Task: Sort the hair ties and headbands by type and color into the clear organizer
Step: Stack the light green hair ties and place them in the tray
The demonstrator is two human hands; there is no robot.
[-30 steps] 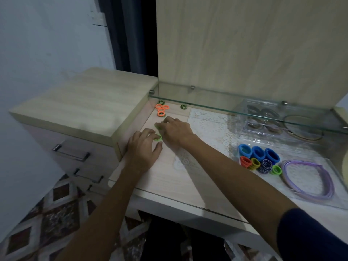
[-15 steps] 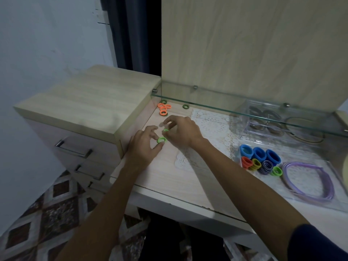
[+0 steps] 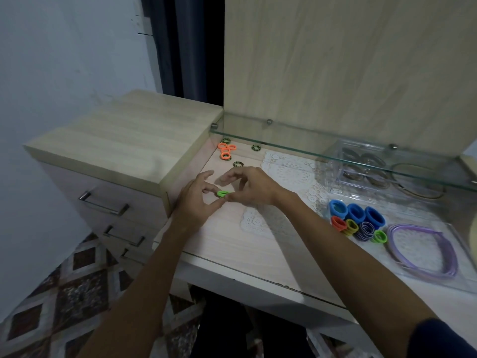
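Head camera is looking down at a pale wood-grain tabletop where both hands are meeting over a small bright green elastic hair tie. The right hand is pinching the tie between thumb and fingertips, its other fingers arching above, while the left hand is touching the same tie from the other side with thumb and forefinger, the remaining fingers spread loosely. Behind them, near the back left corner under a glass shelf, a cluster of small orange hair ties is lying with a few dark green ones scattered just beside it. To the right, a clear plastic organizer tray is holding three thick blue hair ties, smaller orange, yellow, striped purple and green ties in front of them, and thin lilac headbands in the neighbouring section. A white lace doily is lying on the tabletop between the hands and the tray. A wooden drawer unit is standing to the left.
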